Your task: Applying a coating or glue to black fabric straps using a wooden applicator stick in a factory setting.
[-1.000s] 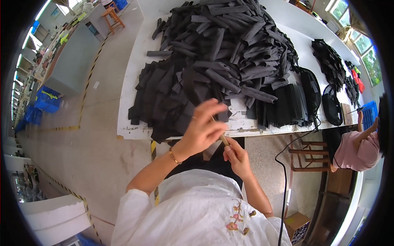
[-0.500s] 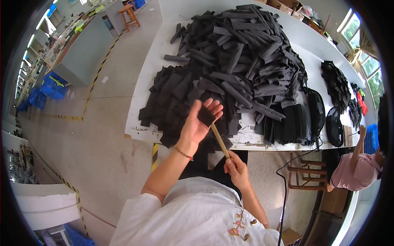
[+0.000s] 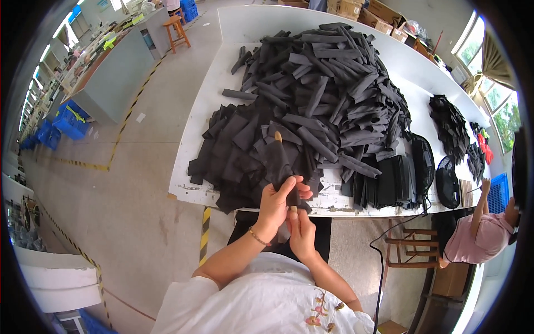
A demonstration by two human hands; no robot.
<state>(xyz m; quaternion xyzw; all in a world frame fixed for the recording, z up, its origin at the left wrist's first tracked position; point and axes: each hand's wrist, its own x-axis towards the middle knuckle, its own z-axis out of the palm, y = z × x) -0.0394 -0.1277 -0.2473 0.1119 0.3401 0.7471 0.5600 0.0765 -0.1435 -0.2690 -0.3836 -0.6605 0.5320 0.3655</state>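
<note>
A narrow black fabric tube is sleeved over a wooden stick, whose rounded pale tip pokes out at the far end. My left hand is closed around the near part of the tube, thumb on top. Just below it, my right hand pinches the near end of the stick, a short bit of which shows between the two hands. Beyond my hands, a spread of flat black fabric pieces lies at the table's near left, partly behind the tube.
A tall heap of rolled black fabric tubes covers the middle of the white table. Stacked black pieces and black mesh items are at the right. A cable hangs there, near a wooden stool and another person.
The stick has passed through the fabric, and its tip now shows at the far end. My left hand has closed from an open palm and come nearer to me, beside my right hand.
</note>
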